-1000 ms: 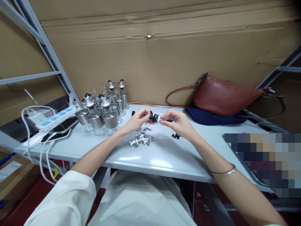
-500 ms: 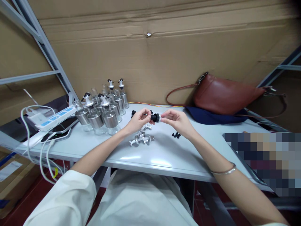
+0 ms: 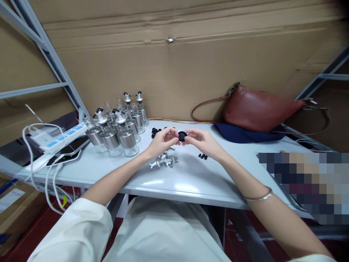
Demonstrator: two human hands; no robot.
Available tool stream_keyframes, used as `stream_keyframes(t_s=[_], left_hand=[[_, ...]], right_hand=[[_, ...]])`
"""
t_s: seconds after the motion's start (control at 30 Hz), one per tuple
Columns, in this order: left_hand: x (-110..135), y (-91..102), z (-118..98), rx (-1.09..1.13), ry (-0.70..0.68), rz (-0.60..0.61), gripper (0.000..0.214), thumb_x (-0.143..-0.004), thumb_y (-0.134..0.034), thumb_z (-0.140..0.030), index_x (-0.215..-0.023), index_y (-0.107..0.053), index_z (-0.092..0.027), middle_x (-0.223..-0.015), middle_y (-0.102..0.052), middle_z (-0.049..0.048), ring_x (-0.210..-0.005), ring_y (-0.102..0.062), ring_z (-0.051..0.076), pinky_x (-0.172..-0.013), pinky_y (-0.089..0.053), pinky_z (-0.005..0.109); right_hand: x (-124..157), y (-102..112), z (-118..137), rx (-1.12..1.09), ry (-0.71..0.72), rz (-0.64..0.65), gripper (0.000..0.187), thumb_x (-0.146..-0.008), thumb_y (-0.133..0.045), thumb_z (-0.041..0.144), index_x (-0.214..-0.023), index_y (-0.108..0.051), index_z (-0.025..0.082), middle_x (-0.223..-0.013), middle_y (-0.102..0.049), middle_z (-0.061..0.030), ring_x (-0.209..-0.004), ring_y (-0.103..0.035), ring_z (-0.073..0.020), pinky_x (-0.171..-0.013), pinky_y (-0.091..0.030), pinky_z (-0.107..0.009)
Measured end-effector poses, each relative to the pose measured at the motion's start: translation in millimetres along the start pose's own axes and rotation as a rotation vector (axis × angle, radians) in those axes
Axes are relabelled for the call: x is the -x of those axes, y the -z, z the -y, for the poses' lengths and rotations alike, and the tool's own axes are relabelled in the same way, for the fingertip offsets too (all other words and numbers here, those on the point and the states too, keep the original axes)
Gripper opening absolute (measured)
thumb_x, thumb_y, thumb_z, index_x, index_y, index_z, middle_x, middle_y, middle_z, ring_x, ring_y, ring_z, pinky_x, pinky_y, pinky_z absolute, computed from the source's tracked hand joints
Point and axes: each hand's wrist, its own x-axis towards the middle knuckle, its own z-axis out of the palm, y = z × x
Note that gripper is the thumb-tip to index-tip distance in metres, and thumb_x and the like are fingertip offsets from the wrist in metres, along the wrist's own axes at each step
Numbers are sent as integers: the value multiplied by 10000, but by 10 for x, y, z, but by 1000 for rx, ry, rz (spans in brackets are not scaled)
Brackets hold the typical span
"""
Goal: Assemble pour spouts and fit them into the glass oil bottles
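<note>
Stopper (image 3: 182,136) now end-on between hands (image 3: 164,141)

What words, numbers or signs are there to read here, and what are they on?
None can be read.
White rectangular sticker on the brown cardboard box: any print is too blurred.
White power strip with blue panels: any marks are too small.
Held round black part: no lettering I can make out.
</note>
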Motion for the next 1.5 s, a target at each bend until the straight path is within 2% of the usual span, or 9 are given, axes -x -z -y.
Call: stream_keyframes(t_s=[0.17,0.3,0.47,0.7,1.0,1.1,1.27,1.5], left_hand=[[1,-8,39,-6,-20,-12,378,-718,-731,-408,-904,-493,-180,-773,-533,-34,-656,-612,101,-661,-477,245],[-2,-10,4,34,15,-5,421,-699,-739,-450,-894,-493,-170,-768,-559,-19,-650,-613,105,-665,-480,251],[-3,-14,-13,40,24,-26,460,-659,-777,-439,-908,-494,-175,-727,-522,-45,-622,-601,95,-618,-478,229],[-7,0,-26,36,39,11,492,-655,-764,-498,-904,-499,-166,-786,-581,-5,-655,-617,111,-646,-477,244],[2,7,75,4,73,55,521,-688,-732,-513,-969,-461,-168,-799,-606,9,-682,-643,132,-652,-506,265],[27,-5,79,-67,33,65,464,-726,-700,-473,-985,-458,-172,-780,-584,-5,-675,-638,130,-647,-490,258],[63,-31,12,-274,-6,83,329,-741,-639,-291,-992,-446,-200,-713,-518,-57,-661,-590,102,-676,-448,238],[70,-53,9,-293,-24,87,314,-688,-584,-223,-926,-380,-217,-672,-463,-82,-605,-488,72,-639,-399,207]], right_hand=[[4,-13,-9,-13,7,19,422,-719,-680,511,-973,-632,177,-781,-722,-60,-767,-691,-238,-816,-509,-414],[11,-20,13,-35,16,30,425,-719,-684,498,-991,-627,177,-784,-714,-58,-749,-673,-220,-794,-515,-400],[19,-17,28,-51,23,47,410,-718,-682,477,-991,-624,177,-747,-698,-47,-742,-661,-214,-771,-508,-384],[30,-17,6,-94,63,80,377,-747,-663,458,-994,-614,177,-752,-682,-47,-745,-646,-205,-778,-499,-389],[24,-8,-22,-10,109,127,312,-790,-607,394,-1019,-591,182,-748,-690,-40,-749,-672,-210,-757,-512,-363],[31,-19,-11,41,112,151,274,-784,-583,379,-970,-578,177,-735,-696,-44,-718,-669,-207,-725,-510,-350],[58,-50,32,131,159,162,223,-747,-545,281,-945,-573,182,-725,-697,-23,-689,-646,-177,-696,-490,-307],[70,-59,53,210,189,138,239,-686,-514,240,-909,-580,184,-689,-673,-5,-681,-635,-167,-711,-476,-296]])
